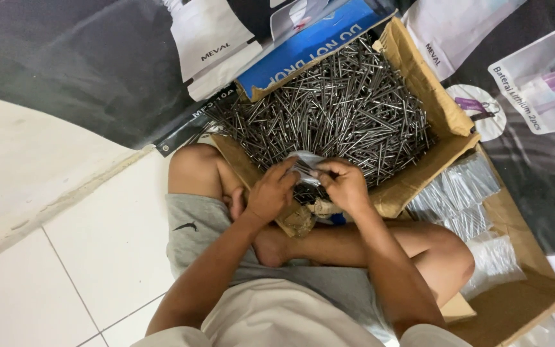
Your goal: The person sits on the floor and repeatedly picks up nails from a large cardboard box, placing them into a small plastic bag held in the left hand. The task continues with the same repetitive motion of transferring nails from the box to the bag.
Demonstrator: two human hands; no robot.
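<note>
Head view: left hand (271,193) and right hand (343,185) together pinch a small clear plastic bag (304,164), mouth apparently held open, over the cardboard box (419,77) of metal pins (342,103) at 12 o'clock; filled bags (460,193) lie at 3 o'clock.

We note a small clear plastic bag (306,162) — crumpled, glinting, pinched at both sides — just over the near edge of a heap of thin grey metal rods (342,103) filling an open cardboard box (426,83).

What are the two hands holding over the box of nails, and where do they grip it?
A small clear plastic bag, gripped at its top edge.
</note>
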